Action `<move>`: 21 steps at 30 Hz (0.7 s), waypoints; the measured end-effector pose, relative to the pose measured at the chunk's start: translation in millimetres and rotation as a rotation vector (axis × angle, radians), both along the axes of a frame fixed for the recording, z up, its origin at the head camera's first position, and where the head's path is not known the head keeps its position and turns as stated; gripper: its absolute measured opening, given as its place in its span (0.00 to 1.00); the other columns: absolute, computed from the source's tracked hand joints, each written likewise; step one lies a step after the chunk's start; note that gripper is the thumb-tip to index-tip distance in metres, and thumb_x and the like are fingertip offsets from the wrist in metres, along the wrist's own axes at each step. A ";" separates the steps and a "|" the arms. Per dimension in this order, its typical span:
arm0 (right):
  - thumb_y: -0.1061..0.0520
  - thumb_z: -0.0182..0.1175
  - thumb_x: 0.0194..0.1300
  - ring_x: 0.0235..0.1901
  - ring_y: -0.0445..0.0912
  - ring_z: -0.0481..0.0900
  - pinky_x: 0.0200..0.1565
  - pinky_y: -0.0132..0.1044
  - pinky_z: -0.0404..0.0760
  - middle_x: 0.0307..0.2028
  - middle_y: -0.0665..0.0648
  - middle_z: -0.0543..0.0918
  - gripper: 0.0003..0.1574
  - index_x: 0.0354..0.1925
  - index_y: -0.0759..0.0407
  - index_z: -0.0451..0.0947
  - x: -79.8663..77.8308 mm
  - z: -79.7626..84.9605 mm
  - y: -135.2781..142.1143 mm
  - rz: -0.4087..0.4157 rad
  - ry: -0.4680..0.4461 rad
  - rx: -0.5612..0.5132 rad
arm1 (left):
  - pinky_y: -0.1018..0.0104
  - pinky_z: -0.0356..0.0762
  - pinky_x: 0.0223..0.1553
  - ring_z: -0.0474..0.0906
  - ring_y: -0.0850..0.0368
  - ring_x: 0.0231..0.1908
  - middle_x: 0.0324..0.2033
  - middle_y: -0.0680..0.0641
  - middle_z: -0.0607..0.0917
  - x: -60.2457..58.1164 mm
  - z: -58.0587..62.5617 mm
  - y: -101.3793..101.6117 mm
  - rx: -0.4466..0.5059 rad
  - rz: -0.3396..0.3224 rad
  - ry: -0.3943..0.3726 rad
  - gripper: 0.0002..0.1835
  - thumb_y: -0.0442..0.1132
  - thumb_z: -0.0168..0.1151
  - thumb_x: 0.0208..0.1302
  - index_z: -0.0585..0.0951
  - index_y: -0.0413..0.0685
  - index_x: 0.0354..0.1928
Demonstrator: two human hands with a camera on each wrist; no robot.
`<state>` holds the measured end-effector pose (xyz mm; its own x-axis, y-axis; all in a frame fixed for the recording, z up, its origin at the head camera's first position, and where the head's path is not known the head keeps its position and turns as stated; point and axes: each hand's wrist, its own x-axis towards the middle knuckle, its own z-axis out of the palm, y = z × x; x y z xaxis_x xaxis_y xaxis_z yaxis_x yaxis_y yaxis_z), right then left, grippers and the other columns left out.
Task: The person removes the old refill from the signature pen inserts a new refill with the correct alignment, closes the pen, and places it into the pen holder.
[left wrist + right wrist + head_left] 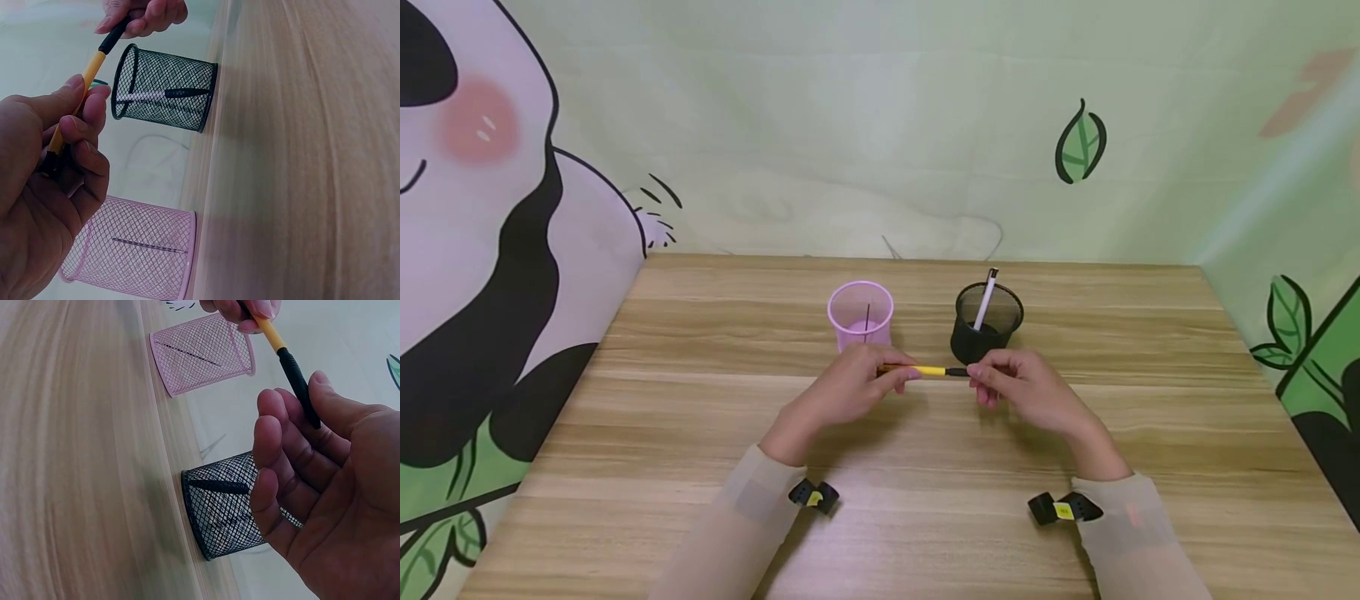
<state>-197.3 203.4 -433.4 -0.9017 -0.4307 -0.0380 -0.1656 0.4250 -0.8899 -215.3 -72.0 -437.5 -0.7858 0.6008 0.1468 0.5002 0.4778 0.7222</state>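
A yellow pen (932, 371) with black ends is held level between both hands, above the front of two mesh pen cups. My left hand (857, 383) pinches its yellow barrel between thumb and fingers, and the pen's rear end lies inside that palm. At the opposite, black ribbed end, my right hand (1026, 387) has its thumb and fingertips around the tip. The pink mesh cup (134, 247) stands behind the left hand with a thin dark stick (868, 321) in it. Behind the right hand, the black mesh cup (977, 343) holds a white pen (986, 298) with black ends.
The cups stand side by side with a gap between them, toward the back of the wood-grain table (925, 517). A pale green wall cloth (850, 125) printed with a panda and leaves hangs behind the table edge. Small black cameras sit on both sleeved wrists.
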 end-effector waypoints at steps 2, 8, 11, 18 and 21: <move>0.48 0.55 0.71 0.26 0.50 0.79 0.28 0.40 0.78 0.25 0.58 0.82 0.20 0.35 0.64 0.80 0.1 0.7 0.0 -0.003 -0.006 -0.011 | 0.72 0.63 0.20 0.65 0.65 0.20 0.25 0.50 0.85 -0.2 -0.3 -0.1 -0.001 0.001 -0.002 0.13 0.48 0.57 0.70 0.86 0.51 0.45; 0.49 0.57 0.70 0.27 0.48 0.79 0.31 0.41 0.80 0.26 0.58 0.82 0.19 0.38 0.65 0.81 -1.2 -2.5 2.2 -0.008 0.002 -0.031 | 0.71 0.64 0.20 0.66 0.65 0.20 0.25 0.49 0.85 0.2 0.6 -0.2 0.001 0.006 -0.006 0.13 0.48 0.57 0.69 0.86 0.51 0.45; 0.49 0.58 0.69 0.27 0.48 0.79 0.31 0.42 0.81 0.26 0.58 0.82 0.19 0.38 0.65 0.81 -1.4 -2.5 2.1 -0.012 0.008 -0.030 | 0.71 0.66 0.22 0.68 0.65 0.21 0.25 0.51 0.84 0.1 0.4 -0.2 0.001 0.010 -0.001 0.13 0.49 0.58 0.69 0.86 0.52 0.44; 0.48 0.58 0.69 0.28 0.50 0.79 0.32 0.43 0.81 0.26 0.57 0.82 0.19 0.38 0.64 0.81 -1.4 -2.8 1.8 -0.019 0.005 -0.021 | 0.70 0.70 0.23 0.70 0.64 0.23 0.24 0.50 0.83 0.3 0.5 -0.6 0.003 0.021 -0.016 0.13 0.49 0.59 0.68 0.87 0.52 0.44; 0.48 0.58 0.69 0.28 0.51 0.79 0.32 0.42 0.81 0.25 0.57 0.83 0.19 0.38 0.64 0.81 -1.8 -3.3 2.0 -0.021 0.011 -0.019 | 0.70 0.68 0.22 0.69 0.64 0.22 0.25 0.50 0.84 0.2 0.2 -1.0 0.003 0.024 -0.017 0.13 0.49 0.58 0.69 0.86 0.53 0.45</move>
